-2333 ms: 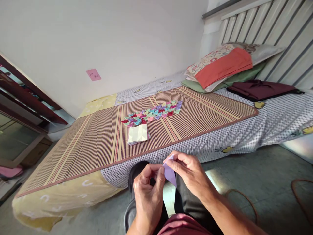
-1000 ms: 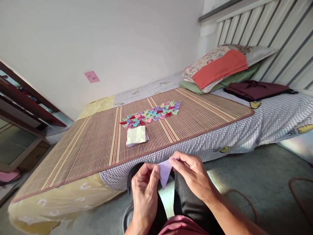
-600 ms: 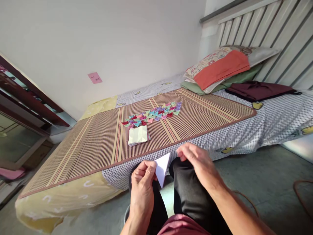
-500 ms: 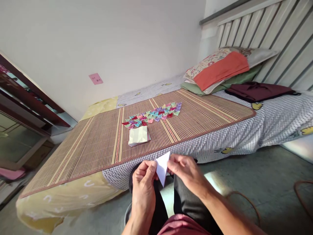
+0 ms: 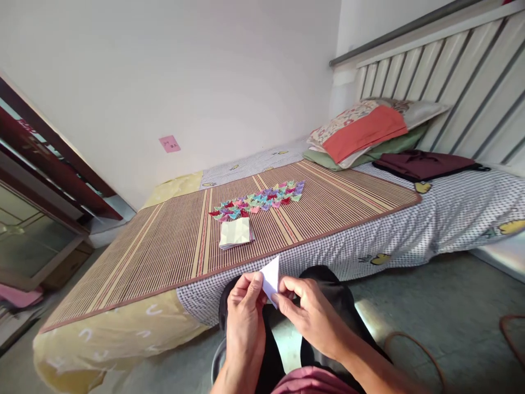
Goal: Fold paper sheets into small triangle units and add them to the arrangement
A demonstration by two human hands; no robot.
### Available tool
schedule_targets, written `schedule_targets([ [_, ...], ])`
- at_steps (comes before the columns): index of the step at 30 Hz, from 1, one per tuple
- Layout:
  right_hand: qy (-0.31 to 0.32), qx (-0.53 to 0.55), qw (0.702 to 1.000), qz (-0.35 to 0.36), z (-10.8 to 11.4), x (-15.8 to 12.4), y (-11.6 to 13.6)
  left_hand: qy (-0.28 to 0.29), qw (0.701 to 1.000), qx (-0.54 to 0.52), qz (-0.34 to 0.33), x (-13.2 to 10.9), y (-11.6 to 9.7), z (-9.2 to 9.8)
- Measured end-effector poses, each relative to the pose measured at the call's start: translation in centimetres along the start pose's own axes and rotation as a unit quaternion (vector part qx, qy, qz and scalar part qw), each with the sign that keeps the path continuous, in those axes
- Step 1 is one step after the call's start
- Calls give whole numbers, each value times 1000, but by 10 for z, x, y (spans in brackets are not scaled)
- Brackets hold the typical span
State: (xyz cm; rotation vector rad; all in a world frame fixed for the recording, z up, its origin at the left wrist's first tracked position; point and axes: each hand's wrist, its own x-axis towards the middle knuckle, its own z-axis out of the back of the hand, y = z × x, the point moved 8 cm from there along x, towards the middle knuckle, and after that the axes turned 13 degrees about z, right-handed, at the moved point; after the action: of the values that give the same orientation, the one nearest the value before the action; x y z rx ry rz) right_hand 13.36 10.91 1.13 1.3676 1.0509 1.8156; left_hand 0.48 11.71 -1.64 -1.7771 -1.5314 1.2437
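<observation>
A pale lavender sheet of origami paper [image 5: 270,277], folded into a triangular shape, is held above my lap, just off the bed's near edge. My left hand [image 5: 246,303] pinches its left side between thumb and fingers. At its lower right edge, my right hand [image 5: 307,306] has thumb and fingers closed on the paper. Beyond my hands, a stack of creased paper squares [image 5: 235,233] lies on the mat, with a pale cream sheet on top. Behind it, several small folded paper pieces [image 5: 262,199] in many colours sit in rows.
A striped bamboo mat [image 5: 172,246] covers the bed, over a checked sheet [image 5: 394,235]. Pillows [image 5: 365,131] and a folded maroon garment [image 5: 426,164] lie at the far right, by a slatted headboard [image 5: 443,82]. A brown cord [image 5: 418,342] curves across the floor.
My right hand has slid from the paper's upper right edge down toward its lower corner. The left hand keeps its pinch. The camera view has shifted slightly.
</observation>
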Motion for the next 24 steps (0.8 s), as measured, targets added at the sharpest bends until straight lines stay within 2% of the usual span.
schedule_targets([
  [5, 11, -45, 999, -12, -4, -9, 1, 14, 1000, -15, 13, -5, 4, -2],
  [7, 37, -63, 997, -19, -6, -13, 4, 13, 1000, -17, 11, -8, 3, -1],
  [9, 83, -64, 994, -28, -9, -16, 7, 0, 1000, -12, -8, -11, -2, 3],
  [11, 97, -50, 994, -28, -6, -16, 11, -16, 999, 6, -47, -15, -10, 8],
  [14, 20, -27, 999, -10, 11, -9, 15, -25, 993, 55, -105, -23, -19, 8],
  [17, -42, -24, 999, 7, 20, -2, 14, -25, 987, 93, -126, -29, -18, 5],
  [21, -50, -42, 998, 27, 20, 3, 8, -29, 986, 119, -115, -25, -13, 3],
  [24, -22, -10, 999, 20, 20, 6, 1, 8, 995, 85, -46, -12, -8, 1],
])
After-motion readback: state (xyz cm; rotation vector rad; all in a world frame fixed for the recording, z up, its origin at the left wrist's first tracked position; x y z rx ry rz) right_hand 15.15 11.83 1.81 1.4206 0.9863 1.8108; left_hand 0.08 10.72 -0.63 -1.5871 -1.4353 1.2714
